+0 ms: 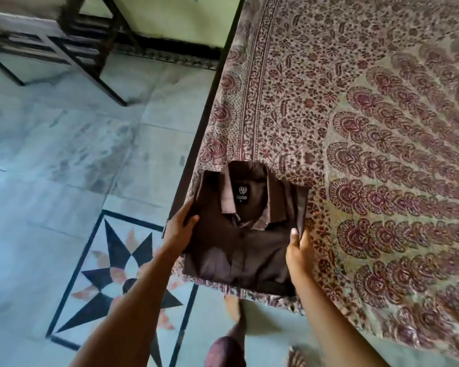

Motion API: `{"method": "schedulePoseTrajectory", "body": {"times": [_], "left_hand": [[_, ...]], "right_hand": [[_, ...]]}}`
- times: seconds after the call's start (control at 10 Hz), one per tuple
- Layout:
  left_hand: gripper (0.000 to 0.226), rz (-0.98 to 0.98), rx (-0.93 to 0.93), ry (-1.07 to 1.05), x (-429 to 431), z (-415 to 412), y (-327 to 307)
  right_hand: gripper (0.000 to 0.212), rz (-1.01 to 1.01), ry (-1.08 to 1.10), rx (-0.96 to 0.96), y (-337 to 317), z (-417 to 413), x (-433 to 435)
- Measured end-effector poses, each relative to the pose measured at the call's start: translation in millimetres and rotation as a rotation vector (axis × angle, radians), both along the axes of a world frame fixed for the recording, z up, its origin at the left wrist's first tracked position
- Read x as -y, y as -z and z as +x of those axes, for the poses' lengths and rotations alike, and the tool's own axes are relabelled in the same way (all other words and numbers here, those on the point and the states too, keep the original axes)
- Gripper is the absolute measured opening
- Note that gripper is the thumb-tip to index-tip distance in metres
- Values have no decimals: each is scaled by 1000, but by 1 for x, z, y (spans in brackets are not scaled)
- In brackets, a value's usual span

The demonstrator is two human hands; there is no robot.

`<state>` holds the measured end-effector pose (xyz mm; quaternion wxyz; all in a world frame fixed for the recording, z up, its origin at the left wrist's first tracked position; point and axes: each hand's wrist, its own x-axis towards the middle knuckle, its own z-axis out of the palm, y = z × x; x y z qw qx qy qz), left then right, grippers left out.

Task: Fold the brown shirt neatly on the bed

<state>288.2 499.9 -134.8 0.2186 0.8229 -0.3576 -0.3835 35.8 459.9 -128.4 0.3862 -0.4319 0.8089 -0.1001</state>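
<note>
The brown shirt [243,234] is folded into a compact rectangle, collar and black neck label facing up. It sits at the near corner of the bed [368,128], partly overhanging the edge. My left hand [179,231] grips the shirt's left side, thumb on top and fingers beneath. My right hand [300,250] holds the right side, thumb on the top fabric and fingers tucked under it.
A patterned floral bedspread [329,88] covers the bed to the right and far side. On the left is a tiled floor with a black star inlay [122,274]. A dark-framed chair [90,49] stands at the back left. My feet show near the bed's corner.
</note>
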Motion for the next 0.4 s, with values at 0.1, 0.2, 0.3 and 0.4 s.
{"method": "schedulePoseTrajectory", "body": {"times": [0.1, 0.2, 0.3, 0.4], "left_hand": [[54, 44, -5, -73, -5, 0, 12], [52, 51, 42, -116, -8, -8, 16], [55, 78, 170, -104, -8, -21, 15], [62, 113, 283, -55, -7, -34, -7]], "right_hand": [[48, 84, 3, 30, 12, -6, 1], [45, 124, -7, 26, 14, -11, 2], [39, 110, -30, 4, 12, -13, 2], [45, -20, -57, 22, 3, -20, 0]]}}
